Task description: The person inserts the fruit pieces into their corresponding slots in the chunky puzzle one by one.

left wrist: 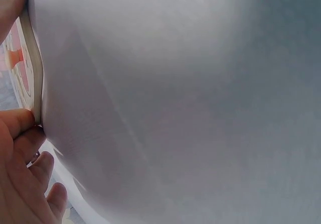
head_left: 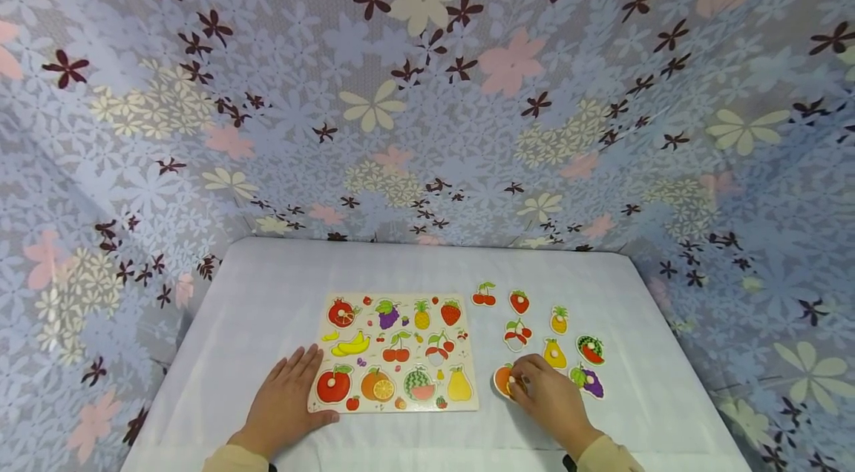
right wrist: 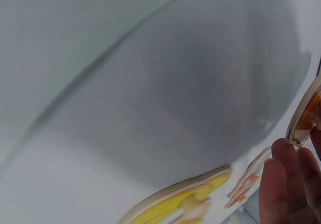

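Observation:
My left hand point(head_left: 283, 398) lies with fairly straight fingers against the left edge of a wooden fruit puzzle board point(head_left: 407, 297), its thumb near the bottom corner. In the left wrist view, fingertips touch the board's edge and a small knob point(left wrist: 16, 57) stands up from it. My right hand point(head_left: 551, 399) pinches an orange puzzle piece point(head_left: 502, 381) just right of the board. That piece looks tilted in the right wrist view, partly hidden by fingers. Close to this hand lie a pear piece point(head_left: 554, 355) and a grape piece point(head_left: 591, 384).
Farther back on the white table point(head_left: 267, 286) lie a cherry piece point(head_left: 484, 296), a strawberry piece point(head_left: 519, 301), a pineapple piece point(head_left: 559, 320) and a second cherry piece point(head_left: 516, 337). A watermelon piece point(head_left: 591, 349) is at the right. Flowered cloth point(head_left: 427, 160) surrounds the table's back and sides.

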Motion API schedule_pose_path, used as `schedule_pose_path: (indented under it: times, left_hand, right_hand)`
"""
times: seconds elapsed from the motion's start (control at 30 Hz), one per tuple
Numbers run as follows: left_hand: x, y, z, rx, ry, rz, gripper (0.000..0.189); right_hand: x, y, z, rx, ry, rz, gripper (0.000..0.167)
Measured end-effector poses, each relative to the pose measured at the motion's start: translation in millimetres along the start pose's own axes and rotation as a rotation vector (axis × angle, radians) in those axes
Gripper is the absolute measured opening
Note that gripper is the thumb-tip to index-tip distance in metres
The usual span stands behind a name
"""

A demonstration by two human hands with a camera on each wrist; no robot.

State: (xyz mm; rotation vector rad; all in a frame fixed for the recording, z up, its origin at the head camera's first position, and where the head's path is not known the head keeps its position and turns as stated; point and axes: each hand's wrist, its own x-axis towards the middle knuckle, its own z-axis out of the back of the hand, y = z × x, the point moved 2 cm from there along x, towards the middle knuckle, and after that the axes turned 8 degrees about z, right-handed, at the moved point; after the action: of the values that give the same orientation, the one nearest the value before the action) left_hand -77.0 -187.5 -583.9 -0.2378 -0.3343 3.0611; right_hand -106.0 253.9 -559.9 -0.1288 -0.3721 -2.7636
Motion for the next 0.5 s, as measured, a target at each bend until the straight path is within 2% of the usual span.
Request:
schedule_pose_path:
  times: [0.5]
  left_hand:
    - [-0.7, -0.6, 0.8, 0.003, 0.007, 0.012, 0.115]
  right_hand:
    - [22.7, 37.3, -3.0, 0.051, -0.027, 0.084, 0.014]
